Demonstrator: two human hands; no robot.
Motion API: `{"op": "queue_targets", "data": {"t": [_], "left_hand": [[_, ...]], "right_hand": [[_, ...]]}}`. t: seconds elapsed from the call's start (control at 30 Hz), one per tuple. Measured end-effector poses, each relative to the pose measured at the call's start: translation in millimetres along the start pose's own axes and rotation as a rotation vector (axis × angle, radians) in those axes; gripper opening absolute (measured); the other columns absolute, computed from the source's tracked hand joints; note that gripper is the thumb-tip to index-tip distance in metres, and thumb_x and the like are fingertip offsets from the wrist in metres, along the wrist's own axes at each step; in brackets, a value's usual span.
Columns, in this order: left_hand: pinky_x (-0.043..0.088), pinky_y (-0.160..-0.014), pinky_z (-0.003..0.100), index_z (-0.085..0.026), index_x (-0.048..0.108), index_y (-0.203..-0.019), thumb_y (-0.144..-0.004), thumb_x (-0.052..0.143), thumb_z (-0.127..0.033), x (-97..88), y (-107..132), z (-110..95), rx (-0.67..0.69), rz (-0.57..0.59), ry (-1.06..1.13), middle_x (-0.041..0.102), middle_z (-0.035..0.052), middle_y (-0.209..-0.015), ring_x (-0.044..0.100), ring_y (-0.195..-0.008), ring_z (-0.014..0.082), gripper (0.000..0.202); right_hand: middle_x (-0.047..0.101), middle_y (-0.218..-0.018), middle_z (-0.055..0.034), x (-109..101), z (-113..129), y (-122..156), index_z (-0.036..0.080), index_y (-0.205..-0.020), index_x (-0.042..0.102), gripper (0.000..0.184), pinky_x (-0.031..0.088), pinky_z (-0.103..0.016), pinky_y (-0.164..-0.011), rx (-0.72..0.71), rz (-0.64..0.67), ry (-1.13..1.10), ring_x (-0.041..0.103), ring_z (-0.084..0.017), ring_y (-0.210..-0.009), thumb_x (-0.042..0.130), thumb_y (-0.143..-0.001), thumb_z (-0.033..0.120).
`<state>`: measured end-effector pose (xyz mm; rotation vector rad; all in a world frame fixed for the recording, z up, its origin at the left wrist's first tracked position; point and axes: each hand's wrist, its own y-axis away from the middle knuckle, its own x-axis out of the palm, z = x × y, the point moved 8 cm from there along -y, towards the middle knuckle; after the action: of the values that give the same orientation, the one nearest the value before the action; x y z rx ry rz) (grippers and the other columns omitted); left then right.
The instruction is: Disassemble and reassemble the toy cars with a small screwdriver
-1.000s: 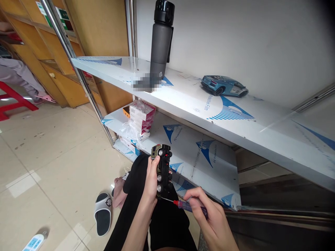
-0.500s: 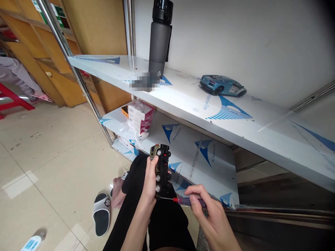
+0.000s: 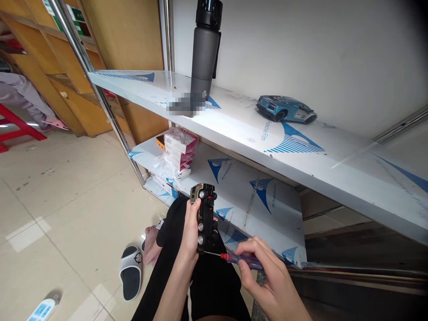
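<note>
The left hand (image 3: 191, 236) gripped a toy truck (image 3: 207, 218) in closed fingers (image 3: 193, 214); the right hand (image 3: 267, 281) held a screwdriver (image 3: 242, 261), its tip just beside the truck.

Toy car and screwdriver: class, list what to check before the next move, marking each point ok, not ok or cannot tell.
1. Toy car held firmly in the left hand: ok.
2. Screwdriver gripped in the right hand: ok.
3. Screwdriver tip up against the lower end of the car: ok.
4. Tip seated in a screw: cannot tell, too small to see.
</note>
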<state>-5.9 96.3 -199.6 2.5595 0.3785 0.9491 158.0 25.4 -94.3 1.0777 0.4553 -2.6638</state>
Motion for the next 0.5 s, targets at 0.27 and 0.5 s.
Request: {"op": "queue_targets", "data": {"t": [0.27,0.5], "left_hand": [[0.048,-0.045,0.022,-0.024,0.060,-0.109,-0.090,0.075,-0.067,2.3,2,3,-0.026,0.016,0.036,0.073,0.0002,-0.077,0.062,-0.047,0.0119,0.049],[0.045,-0.041,0.023,-0.024,0.060,-0.109,-0.088,0.075,-0.068,1.2,2,6,-0.063,0.010,0.054,0.068,-0.0028,-0.066,0.059,-0.042,0.0131,0.052]], "right_hand": [[0.063,-0.086,0.0032,-5,6,0,0.028,-0.097,0.056,0.013,0.050,-0.026,-0.076,-0.063,-0.047,0.030,0.062,-0.016,-0.077,0.053,-0.106,0.019],[0.062,-0.086,0.0018,-11,-5,4,0.027,-0.097,0.056,0.012,0.053,-0.026,-0.072,0.028,-0.054,0.023,0.064,-0.017,-0.077,0.053,-0.106,0.023]]}}
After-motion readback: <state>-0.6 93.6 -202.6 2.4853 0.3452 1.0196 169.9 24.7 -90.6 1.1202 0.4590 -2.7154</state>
